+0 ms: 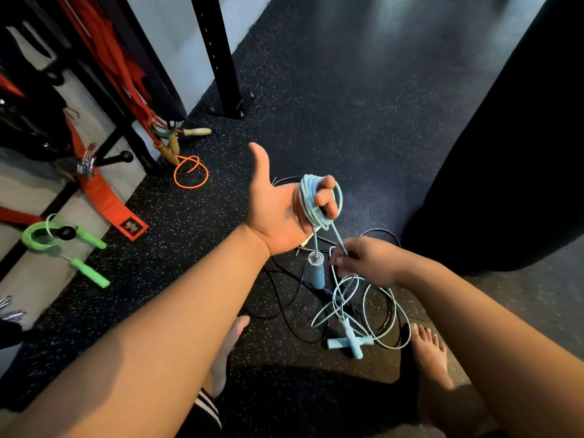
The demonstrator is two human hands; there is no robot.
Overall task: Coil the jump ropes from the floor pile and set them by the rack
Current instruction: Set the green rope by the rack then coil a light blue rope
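Note:
A light blue jump rope [308, 197] is wound in several loops around the fingers of my left hand [278, 210], which is raised palm up with the thumb out. One blue handle [317, 269] dangles below that hand. My right hand [363, 260] pinches the free strand of the same rope just under the coil. The rest of the blue rope [376, 314] lies in loose loops on the floor with two blue handles [350, 339] crossed. A black rope [284, 298] is tangled under it.
The black rack upright [221, 55] stands at the back. By it lie a green coiled rope [63, 245], an orange rope [191, 172] with wooden handles, and red straps [107, 197]. A dark heavy bag [505, 172] hangs on the right. My bare feet [433, 352] stand on speckled rubber floor.

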